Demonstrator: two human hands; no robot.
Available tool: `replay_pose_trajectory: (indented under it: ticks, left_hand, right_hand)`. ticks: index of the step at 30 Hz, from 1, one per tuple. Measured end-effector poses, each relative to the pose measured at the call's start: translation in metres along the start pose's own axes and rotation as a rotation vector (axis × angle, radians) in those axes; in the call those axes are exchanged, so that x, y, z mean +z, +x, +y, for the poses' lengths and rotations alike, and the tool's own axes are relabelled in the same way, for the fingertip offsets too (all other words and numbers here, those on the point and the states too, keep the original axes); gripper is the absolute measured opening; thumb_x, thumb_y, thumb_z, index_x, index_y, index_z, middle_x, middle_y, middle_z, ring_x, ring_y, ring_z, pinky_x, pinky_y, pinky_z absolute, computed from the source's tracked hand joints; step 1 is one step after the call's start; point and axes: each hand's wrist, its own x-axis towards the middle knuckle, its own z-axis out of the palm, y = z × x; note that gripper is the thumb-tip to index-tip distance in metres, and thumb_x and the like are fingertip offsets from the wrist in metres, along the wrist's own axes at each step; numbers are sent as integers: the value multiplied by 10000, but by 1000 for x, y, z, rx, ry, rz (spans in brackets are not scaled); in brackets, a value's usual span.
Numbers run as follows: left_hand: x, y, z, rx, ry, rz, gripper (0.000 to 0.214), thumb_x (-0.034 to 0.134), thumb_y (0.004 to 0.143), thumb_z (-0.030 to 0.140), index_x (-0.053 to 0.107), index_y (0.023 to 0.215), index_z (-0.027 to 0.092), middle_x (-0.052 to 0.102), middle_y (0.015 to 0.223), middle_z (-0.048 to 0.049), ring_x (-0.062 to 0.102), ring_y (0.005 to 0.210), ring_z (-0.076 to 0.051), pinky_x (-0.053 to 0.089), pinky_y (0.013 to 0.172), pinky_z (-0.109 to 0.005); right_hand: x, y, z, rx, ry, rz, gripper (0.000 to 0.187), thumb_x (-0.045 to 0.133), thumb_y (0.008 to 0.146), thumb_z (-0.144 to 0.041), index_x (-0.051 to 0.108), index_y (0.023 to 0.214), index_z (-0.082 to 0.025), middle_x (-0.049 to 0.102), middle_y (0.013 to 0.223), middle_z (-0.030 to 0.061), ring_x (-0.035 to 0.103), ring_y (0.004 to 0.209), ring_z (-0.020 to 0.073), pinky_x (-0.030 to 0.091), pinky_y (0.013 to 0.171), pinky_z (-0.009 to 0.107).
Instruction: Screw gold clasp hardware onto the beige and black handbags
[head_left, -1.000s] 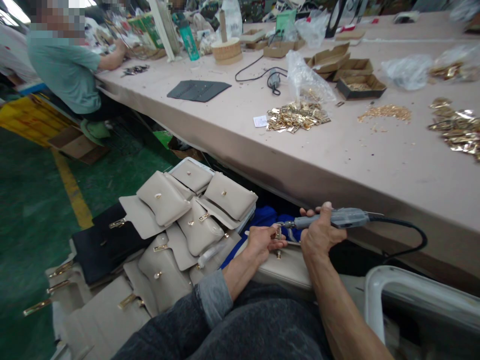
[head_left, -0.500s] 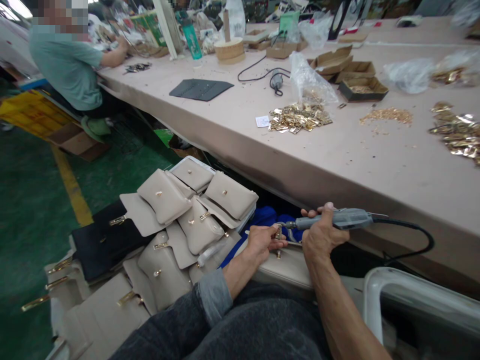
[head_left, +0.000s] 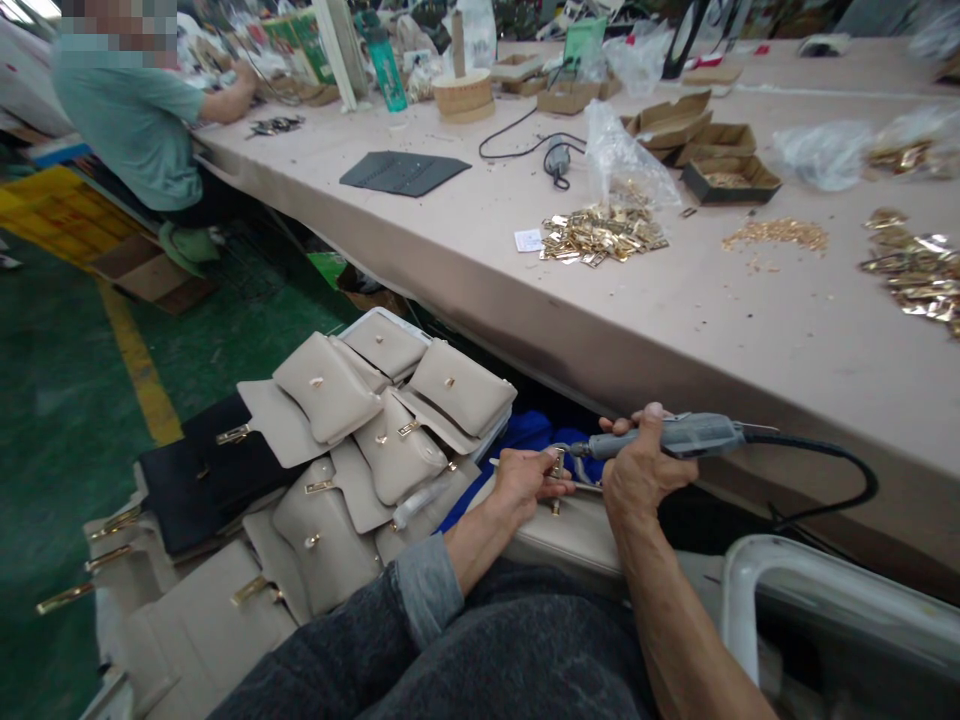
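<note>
My right hand (head_left: 637, 465) is wrapped round a grey electric screwdriver (head_left: 694, 436), its cord trailing off to the right. The tool's tip points left at a small gold clasp (head_left: 557, 462). Pinched in the fingers of my left hand (head_left: 525, 482) is that clasp, on the flap edge of a beige handbag (head_left: 562, 530) in my lap. Whether the tip touches a screw is too small to tell. My right forearm covers part of the bag. Left of my hands lie several more beige handbags (head_left: 326, 390) with gold clasps, and a black handbag (head_left: 217, 480).
A long table (head_left: 465, 250) runs across in front, its edge just beyond my hands. On it are gold metal plates (head_left: 600, 235), small gold parts (head_left: 776, 234) and cardboard boxes (head_left: 731, 180). A white-rimmed bin (head_left: 739, 600) stands at right. A co-worker (head_left: 124, 130) sits at far left.
The view has shifted very slightly. Both hands, the screwdriver and the handbag keep nearly the same positions, with the tip still at the clasp.
</note>
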Motion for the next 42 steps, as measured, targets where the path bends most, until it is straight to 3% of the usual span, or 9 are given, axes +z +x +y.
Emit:
replay_pose_trajectory:
  ticks: [6,12,24,32,42]
  left_hand:
    - [3,-1,2,6,-13,3,250,633,979,140,702,767,28,742,718,-168,713,523,-199,582,483,-234]
    - [3,1,1,-1,9,0,300,631,973,129,713,703,26,739,703,-169,700,496,-192,555,435,-226]
    - [-1,3,-1,21,-39,-30,228,630,962,125,691,763,33,737,700,-167,715,510,-211,561,456,-236]
    - [-2,3,-2,12,-50,-23,192,633,962,118,704,811,22,747,726,-173,724,519,-222,569,457,-243]
    - [0,2,-2,16,-61,-21,206,636,952,90,716,776,17,746,732,-175,720,513,-209,585,459,-239]
  right_hand:
    - [2,-11,-15,-66,-67,-131,390,798,878,-469,564,970,-171,606,725,-27,589,525,118,657,606,337]
    - [3,-20,-20,-83,-95,-259,373,773,910,-463,559,1007,-174,594,641,-44,611,511,138,608,580,295]
    - [3,-2,-4,-46,-21,-50,342,766,878,-435,545,944,-183,585,706,-39,555,502,114,615,519,301]
    - [4,-7,-7,-57,-22,-70,345,780,876,-427,566,964,-171,600,719,-29,568,515,118,627,540,315]
    - [5,-20,-22,-130,-88,-218,365,758,919,-473,557,980,-174,602,688,-34,594,507,129,618,574,307]
